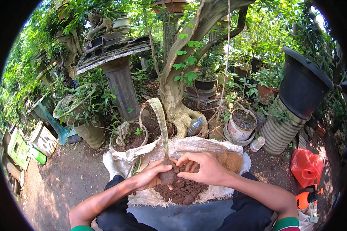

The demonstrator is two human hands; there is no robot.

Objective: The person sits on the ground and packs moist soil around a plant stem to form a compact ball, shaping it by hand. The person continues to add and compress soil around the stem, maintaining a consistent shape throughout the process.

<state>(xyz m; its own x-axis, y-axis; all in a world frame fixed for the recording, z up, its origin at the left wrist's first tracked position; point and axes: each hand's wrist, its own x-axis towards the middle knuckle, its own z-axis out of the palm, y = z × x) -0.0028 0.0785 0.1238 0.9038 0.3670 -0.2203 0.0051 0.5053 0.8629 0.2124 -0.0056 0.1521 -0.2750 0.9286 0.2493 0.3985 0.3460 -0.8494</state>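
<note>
My left hand (152, 174) cups a ball of dark moist soil (168, 175) around the base of a plant with one long, mottled, strap-like leaf (162, 124) that rises and bends over to the left. On the ball's right side is my right hand (204, 169), its fingers curled and its thumb tip close to the soil; whether it pinches any soil cannot be told. Below both hands a heap of loose soil (188, 192) lies on a whitish woven sack (150, 197). Brown coconut fibre (228, 161) rests on the sack, right of my right hand.
A tree trunk (173, 95) stands beyond the sack, with a plastic bottle (195, 126) at its roots. Right are a soil-filled bucket (242, 127), a plastic cup (257, 144), a red plastic bag (306, 167) and an orange sprayer (306, 199). A potted plant (89, 130) stands left.
</note>
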